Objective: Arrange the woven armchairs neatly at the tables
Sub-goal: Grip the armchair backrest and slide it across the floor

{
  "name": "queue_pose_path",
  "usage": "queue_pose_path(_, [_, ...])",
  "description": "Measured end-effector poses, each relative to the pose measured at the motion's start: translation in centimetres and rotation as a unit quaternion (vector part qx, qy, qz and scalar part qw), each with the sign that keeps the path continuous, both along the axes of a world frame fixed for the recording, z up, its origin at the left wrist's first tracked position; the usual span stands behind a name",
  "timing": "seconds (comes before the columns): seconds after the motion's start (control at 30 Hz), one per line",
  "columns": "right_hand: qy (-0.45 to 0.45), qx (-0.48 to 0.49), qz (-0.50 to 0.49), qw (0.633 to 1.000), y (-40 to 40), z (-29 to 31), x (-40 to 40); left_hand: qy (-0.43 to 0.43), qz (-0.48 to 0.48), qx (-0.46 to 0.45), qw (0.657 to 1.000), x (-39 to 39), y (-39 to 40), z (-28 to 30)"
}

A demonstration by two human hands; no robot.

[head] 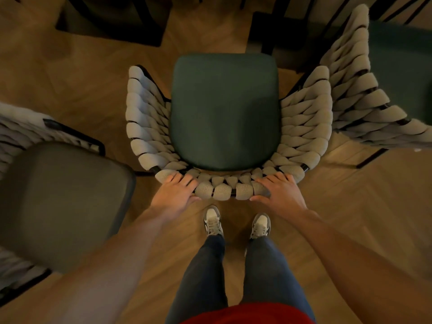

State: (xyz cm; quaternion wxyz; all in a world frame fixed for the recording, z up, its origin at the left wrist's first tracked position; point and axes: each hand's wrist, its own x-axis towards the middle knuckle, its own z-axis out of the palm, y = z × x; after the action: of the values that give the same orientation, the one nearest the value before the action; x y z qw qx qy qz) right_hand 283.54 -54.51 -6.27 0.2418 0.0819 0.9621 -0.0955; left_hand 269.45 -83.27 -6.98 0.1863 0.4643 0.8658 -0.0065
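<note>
A woven armchair (pixel 224 113) with beige rope weave and a dark green seat cushion stands right in front of me, seen from above, its back toward my legs. My left hand (pixel 175 190) grips the left part of the backrest's top rim, fingers over the weave and thumb on the outer side. My right hand (pixel 278 190) holds the right part of the same rim in the same way. A second woven armchair (pixel 360 90) stands close at the right, its weave nearly touching the first. A third armchair (pixel 58 197), grey-cushioned, stands at the left.
Dark table bases (pixel 112 19) and black legs stand on the wooden floor (pixel 350 206) beyond the chair. My two feet in grey sneakers (pixel 212 220) stand just behind the backrest. The floor behind me at the right is bare.
</note>
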Motion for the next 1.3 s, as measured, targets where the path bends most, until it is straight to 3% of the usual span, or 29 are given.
queue_pose_path(0.53, [-0.001,-0.018,-0.103,0.995,2.3,0.5,-7.2,-0.021,-0.045,-0.028,0.998,-11.2,5.5,0.2])
queue_pose_path(1.3, [0.02,-0.049,-0.15,0.987,9.8,-0.5,-19.1,-0.033,-0.063,-0.043,0.997,-24.6,14.1,1.0])
